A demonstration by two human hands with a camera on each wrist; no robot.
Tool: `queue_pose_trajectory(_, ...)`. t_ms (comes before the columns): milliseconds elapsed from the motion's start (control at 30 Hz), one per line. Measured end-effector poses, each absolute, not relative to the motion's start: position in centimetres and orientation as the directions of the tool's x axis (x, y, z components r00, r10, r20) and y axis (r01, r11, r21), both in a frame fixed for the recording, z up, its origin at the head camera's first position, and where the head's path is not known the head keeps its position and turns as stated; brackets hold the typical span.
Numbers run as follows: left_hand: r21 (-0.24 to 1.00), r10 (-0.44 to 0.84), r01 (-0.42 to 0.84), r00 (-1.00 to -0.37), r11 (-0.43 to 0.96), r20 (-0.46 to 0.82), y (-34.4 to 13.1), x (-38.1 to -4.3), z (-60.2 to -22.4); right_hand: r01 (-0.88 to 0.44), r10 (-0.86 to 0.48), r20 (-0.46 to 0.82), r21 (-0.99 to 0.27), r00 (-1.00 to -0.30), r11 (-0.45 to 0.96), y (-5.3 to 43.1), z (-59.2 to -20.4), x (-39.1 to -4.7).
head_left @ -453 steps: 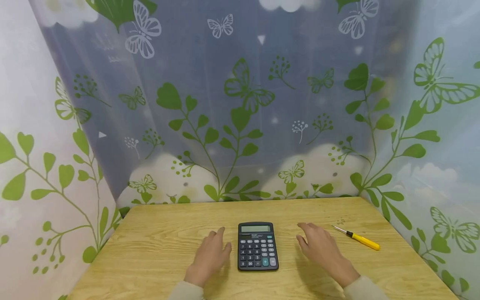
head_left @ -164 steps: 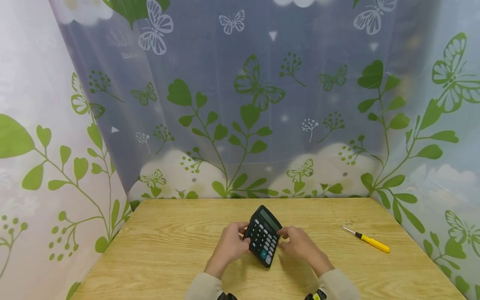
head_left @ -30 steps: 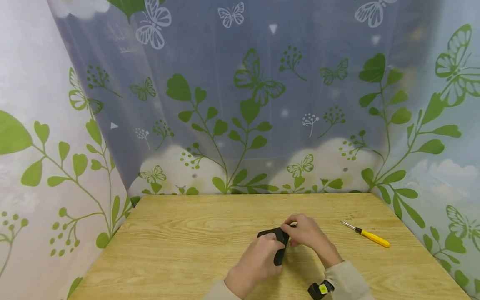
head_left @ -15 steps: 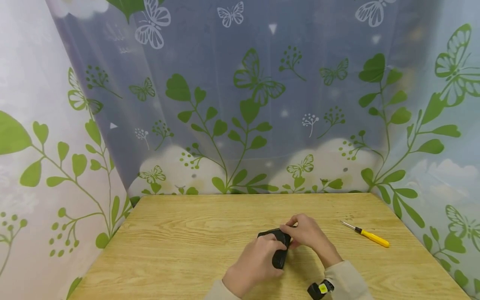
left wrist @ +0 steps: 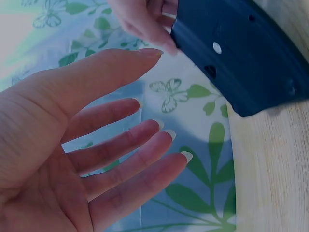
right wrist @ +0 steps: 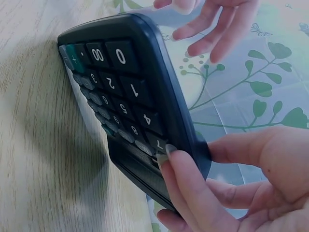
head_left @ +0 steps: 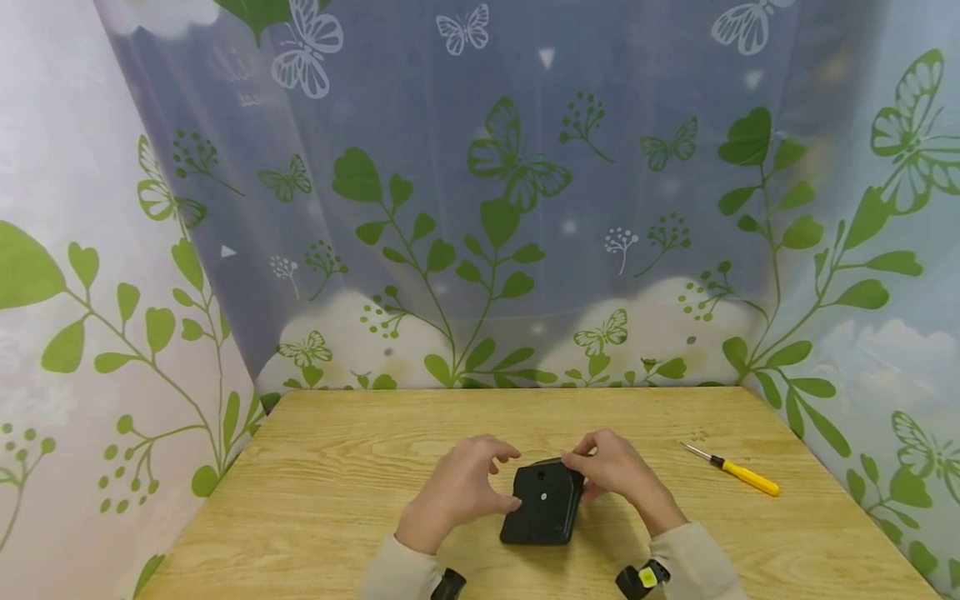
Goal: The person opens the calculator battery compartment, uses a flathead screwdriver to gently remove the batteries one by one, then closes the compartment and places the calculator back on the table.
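A black calculator [head_left: 542,512] stands tilted on the wooden table, its back turned toward the head camera. On that back are a round white spot [head_left: 543,497] and a small dark recess. My right hand [head_left: 618,468] pinches it at its upper right edge; in the right wrist view the fingers of this hand [right wrist: 270,181] press on the key side of the calculator [right wrist: 108,82], near the display. My left hand [head_left: 457,487] is spread at the calculator's left side. The left wrist view shows a gap between the left hand [left wrist: 53,140] and the calculator [left wrist: 246,58].
A screwdriver [head_left: 742,477] with a yellow handle lies on the table [head_left: 337,467] at the right. Several tiny pieces, too small to identify, lie beyond its tip. A patterned curtain [head_left: 420,208] closes off the back and sides.
The calculator, first lying keys up, has been lifted and turned over. Since half a second ago my left hand has let go and moved left, uncovering its back. The right hand keeps its grip.
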State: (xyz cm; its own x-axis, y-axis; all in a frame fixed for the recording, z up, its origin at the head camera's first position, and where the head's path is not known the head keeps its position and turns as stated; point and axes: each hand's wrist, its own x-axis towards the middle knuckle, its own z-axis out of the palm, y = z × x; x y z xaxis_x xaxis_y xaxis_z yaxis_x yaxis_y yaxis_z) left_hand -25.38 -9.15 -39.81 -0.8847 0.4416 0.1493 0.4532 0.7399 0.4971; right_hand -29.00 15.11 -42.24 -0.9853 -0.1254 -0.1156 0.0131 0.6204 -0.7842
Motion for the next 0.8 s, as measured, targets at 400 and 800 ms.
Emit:
queue_pose_trajectory(400, 0.514, 0.4, 0.424, -0.902, 0.745, 0.164, -10.4, -26.5, -41.0, -0.016, -0.2, -0.129, -0.804, -0.971, 0.595, 15.5, -42.6, -28.9)
queue_pose_trajectory(800, 0.633, 0.376, 0.31, -0.926, 0.709, 0.032, -10.5, -26.9, -41.6, -0.072, -0.276, -0.115, -0.808, -0.954, 0.584, 15.5, -42.2, -28.8)
